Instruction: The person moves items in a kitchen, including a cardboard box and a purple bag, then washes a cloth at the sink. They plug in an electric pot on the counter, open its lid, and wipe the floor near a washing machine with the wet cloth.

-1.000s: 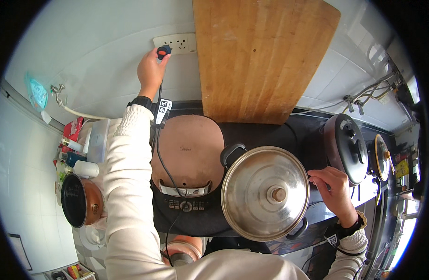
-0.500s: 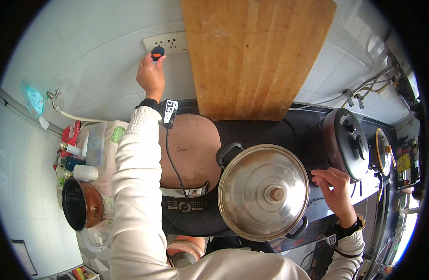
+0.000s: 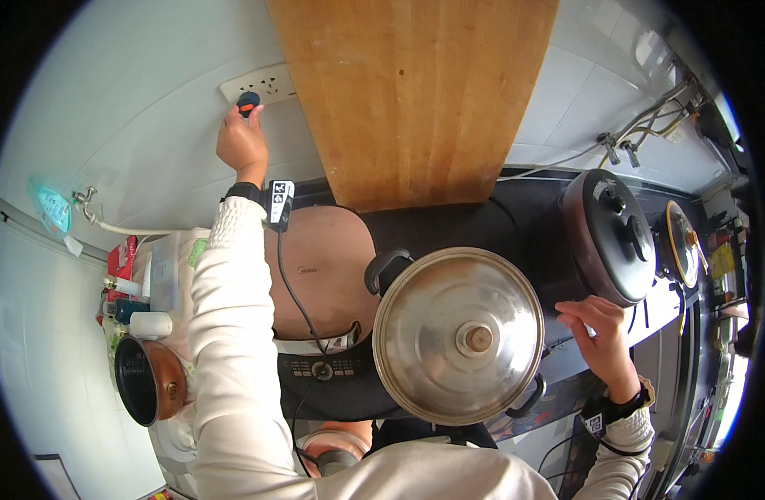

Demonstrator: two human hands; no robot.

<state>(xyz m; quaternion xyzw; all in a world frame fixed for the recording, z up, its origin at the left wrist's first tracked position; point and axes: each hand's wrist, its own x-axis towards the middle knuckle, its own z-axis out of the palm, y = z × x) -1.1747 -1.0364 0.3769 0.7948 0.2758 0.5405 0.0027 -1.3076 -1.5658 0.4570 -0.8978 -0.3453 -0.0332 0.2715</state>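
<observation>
My left hand (image 3: pixel 243 143) reaches up to the wall, with fingers and thumb closed on a dark blue plug (image 3: pixel 247 103) with an orange patch. The plug is right at the lower left of a white wall socket (image 3: pixel 270 84); I cannot tell whether its pins are in. Off the right side of a large steel pot with a domed lid (image 3: pixel 459 335), my right hand (image 3: pixel 600 337) hovers half curled, thumb apart, with nothing seen in it. Under my left forearm lies a pinkish-brown appliance top (image 3: pixel 320 267) with a button panel (image 3: pixel 322 369).
A wooden board (image 3: pixel 416 100) leans against the wall right of the socket. Further right stand a dark electric pan (image 3: pixel 611 237) and a glass lid (image 3: pixel 680 242). To the left are a copper-coloured inner pot (image 3: pixel 170 385), a white roll (image 3: pixel 151 325) and a wall tap (image 3: pixel 84 200).
The view has shifted, so the board, socket and pot sit further left. My left hand keeps hold of the plug at the socket; my right hand hovers much as before.
</observation>
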